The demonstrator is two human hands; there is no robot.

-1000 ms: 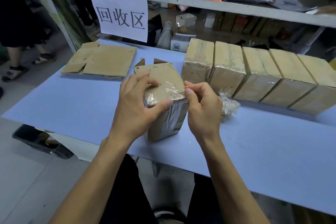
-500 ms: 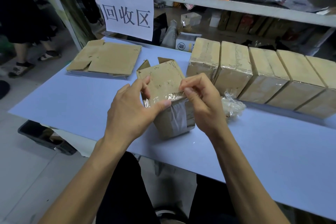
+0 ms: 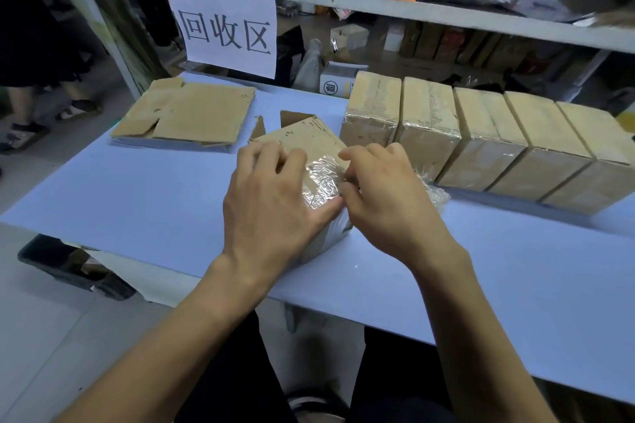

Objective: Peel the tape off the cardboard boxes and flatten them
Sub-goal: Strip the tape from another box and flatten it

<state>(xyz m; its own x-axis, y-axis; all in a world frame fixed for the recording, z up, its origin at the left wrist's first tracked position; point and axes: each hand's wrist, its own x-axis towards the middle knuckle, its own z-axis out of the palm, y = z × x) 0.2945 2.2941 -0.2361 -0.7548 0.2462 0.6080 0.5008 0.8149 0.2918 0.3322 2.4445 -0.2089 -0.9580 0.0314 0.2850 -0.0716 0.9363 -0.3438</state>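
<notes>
Soft, even overhead light; glare glints on the clear crinkled tape [image 3: 323,178]. Wide-angle bending curves the edges, and the far grey metal shelf [image 3: 378,8] is dim.

Two bare forearms, sleeveless to the frame's edge — black trousers [image 3: 220,385] below.

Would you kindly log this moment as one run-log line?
left hand grips box | right hand pinches tape | five taped boxes waiting
</notes>
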